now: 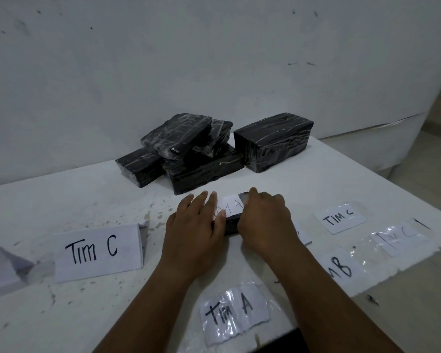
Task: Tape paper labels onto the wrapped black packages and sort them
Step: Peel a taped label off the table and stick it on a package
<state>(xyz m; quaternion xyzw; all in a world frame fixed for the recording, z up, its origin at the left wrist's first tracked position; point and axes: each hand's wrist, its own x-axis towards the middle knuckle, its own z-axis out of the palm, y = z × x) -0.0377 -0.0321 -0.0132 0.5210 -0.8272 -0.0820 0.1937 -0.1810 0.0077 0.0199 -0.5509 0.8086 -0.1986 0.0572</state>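
A small black wrapped package [230,226] lies on the white table [74,200] in front of me, mostly covered by both hands. A white paper label [233,207] with the letters "MA" showing lies on its top. My left hand [194,225] presses flat on the label's left part with straight fingers. My right hand [265,220] covers the package's right end, fingers curled over its far edge. A pile of several black wrapped packages [189,154] sits behind, with one larger black block [273,141] to its right.
A folded "Tim C" sign [97,250] stands at the left, another folded paper [3,271] at the far left. Loose labels lie near: "Tim A" [233,310] close to me, "Tim C" [339,217], a taped "Tim C" [397,238] and a "B" label [341,270] by the right table edge.
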